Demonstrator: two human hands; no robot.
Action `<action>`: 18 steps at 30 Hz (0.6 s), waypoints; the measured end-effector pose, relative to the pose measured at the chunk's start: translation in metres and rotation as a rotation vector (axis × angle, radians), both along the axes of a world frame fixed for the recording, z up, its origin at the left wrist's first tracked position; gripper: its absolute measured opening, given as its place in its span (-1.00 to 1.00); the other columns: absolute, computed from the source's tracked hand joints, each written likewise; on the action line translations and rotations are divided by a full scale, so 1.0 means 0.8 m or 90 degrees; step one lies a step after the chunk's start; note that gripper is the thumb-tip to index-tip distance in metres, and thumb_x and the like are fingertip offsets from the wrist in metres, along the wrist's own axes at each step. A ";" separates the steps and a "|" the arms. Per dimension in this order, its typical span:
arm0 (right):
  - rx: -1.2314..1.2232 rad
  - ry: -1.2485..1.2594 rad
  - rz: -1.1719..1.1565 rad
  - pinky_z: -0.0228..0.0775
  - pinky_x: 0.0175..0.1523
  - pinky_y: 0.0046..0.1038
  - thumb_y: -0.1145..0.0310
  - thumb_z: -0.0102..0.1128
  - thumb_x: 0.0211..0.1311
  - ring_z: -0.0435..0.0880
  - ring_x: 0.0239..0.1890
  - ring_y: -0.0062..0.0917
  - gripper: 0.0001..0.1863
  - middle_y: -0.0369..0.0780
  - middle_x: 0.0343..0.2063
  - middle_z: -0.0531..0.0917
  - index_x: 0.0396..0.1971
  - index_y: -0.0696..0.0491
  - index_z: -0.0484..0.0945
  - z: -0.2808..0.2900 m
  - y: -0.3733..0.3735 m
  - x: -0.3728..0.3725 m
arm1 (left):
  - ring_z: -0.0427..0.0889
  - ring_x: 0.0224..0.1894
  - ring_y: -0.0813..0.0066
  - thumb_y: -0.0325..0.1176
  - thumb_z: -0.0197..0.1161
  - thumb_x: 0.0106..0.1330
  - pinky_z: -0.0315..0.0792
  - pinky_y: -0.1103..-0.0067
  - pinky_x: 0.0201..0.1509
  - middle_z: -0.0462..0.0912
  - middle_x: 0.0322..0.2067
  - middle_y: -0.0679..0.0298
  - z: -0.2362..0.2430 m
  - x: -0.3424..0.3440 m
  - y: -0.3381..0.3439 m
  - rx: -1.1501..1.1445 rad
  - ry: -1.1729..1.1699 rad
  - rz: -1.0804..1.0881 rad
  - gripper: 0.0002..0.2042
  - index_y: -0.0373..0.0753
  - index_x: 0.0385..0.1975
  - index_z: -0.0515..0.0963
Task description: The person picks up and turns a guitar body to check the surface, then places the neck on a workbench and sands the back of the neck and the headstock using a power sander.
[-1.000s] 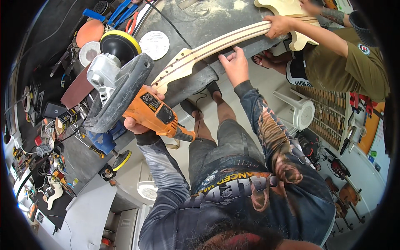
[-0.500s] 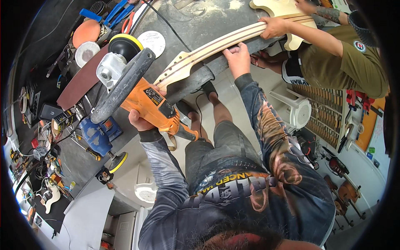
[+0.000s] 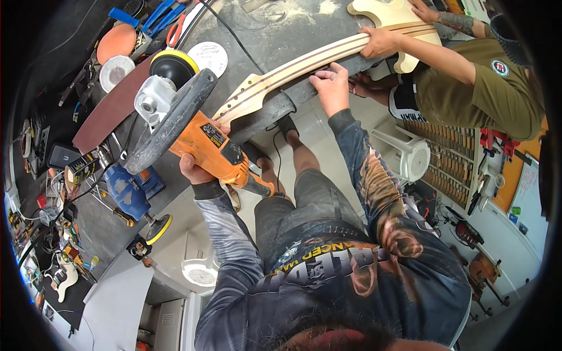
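My left hand grips the body of an orange power sander, which has a grey metal head, a thick dark side handle and a black round pad with a yellow rim. The sander is held tilted above the bench edge. My right hand is bent at the fingers, thumb apart from them, beside the padded bench edge just below the guitar's neck; no held thing shows in it. The pale wooden guitar, striped with dark strips, lies along that edge, its headstock partly behind the sander.
A co-worker's hand holds the guitar neck near its body. Sanding discs, including a white one, a blue power tool and many hand tools crowd the bench's left. A black cord crosses the bench. A white stool stands below.
My right hand has come slightly down and left, off the neck's edge. My left hand still holds the sander. The co-worker's hand stays on the neck.
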State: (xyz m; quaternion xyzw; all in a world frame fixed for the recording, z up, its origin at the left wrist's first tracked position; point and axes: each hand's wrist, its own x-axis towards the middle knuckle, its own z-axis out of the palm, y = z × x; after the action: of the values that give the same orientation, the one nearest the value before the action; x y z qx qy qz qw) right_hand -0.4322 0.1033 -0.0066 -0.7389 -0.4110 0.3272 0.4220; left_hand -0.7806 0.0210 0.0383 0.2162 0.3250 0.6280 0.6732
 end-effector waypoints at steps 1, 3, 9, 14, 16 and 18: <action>-0.009 0.005 -0.001 0.64 0.02 -0.29 0.45 0.56 0.16 0.76 -0.11 -0.28 -0.27 -0.05 -0.04 0.72 0.29 0.29 0.41 0.007 -0.006 -0.001 | 0.73 0.01 0.00 0.31 0.46 0.12 0.68 0.17 0.16 0.64 0.02 -0.14 0.000 0.000 -0.002 0.002 -0.003 0.005 0.00 -0.43 0.36 0.41; 0.058 -0.255 0.118 0.59 0.14 -0.24 0.47 0.53 0.16 0.70 0.01 -0.22 -0.27 -0.03 0.10 0.63 0.33 0.21 0.40 0.040 -0.009 0.004 | 0.72 0.02 -0.01 0.30 0.46 0.12 0.66 0.17 0.20 0.64 0.02 -0.14 -0.001 0.002 -0.004 -0.009 -0.010 0.028 -0.01 -0.44 0.36 0.42; 0.178 -0.610 0.686 -0.12 0.72 0.00 0.24 0.29 0.42 0.09 0.69 -0.16 -0.13 -0.08 0.61 0.22 0.66 -0.04 0.13 0.104 0.078 0.040 | 0.71 0.04 0.02 0.29 0.46 0.13 0.67 0.19 0.17 0.64 0.01 -0.14 0.001 0.004 -0.006 -0.007 -0.011 0.017 -0.01 -0.43 0.38 0.41; 0.191 -0.537 0.593 -0.19 0.73 0.00 0.10 -0.07 0.67 0.10 0.69 -0.22 -0.35 -0.12 0.65 0.20 0.65 -0.06 0.18 0.041 0.128 0.017 | 0.75 0.00 0.04 0.31 0.43 0.12 0.59 0.14 0.29 0.66 -0.03 -0.11 0.001 0.004 -0.006 -0.015 -0.009 0.021 0.00 -0.41 0.38 0.41; 0.171 -0.678 0.525 -0.16 0.72 0.00 0.09 -0.09 0.67 0.11 0.69 -0.24 -0.37 -0.17 0.64 0.23 0.63 -0.10 0.24 0.033 0.127 0.004 | 0.77 -0.03 0.05 0.33 0.41 0.11 0.51 0.09 0.44 0.68 -0.05 -0.10 0.002 0.003 -0.008 -0.023 0.007 0.032 0.01 -0.40 0.39 0.41; 0.197 -0.664 0.511 -0.13 0.71 0.01 0.08 -0.10 0.66 0.13 0.69 -0.26 -0.38 -0.21 0.63 0.26 0.62 -0.13 0.27 0.031 0.126 0.005 | 0.77 0.07 0.01 0.24 0.52 0.02 0.64 0.23 0.31 0.67 0.05 -0.11 0.002 -0.002 -0.012 -0.039 -0.033 0.038 0.12 -0.48 0.48 0.32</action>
State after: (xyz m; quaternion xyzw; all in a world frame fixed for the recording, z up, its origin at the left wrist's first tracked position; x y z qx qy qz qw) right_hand -0.4284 0.2042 0.0184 -0.5211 -0.8457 -0.0037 0.1150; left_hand -0.7822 0.0113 0.0398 0.1694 0.3325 0.6430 0.6688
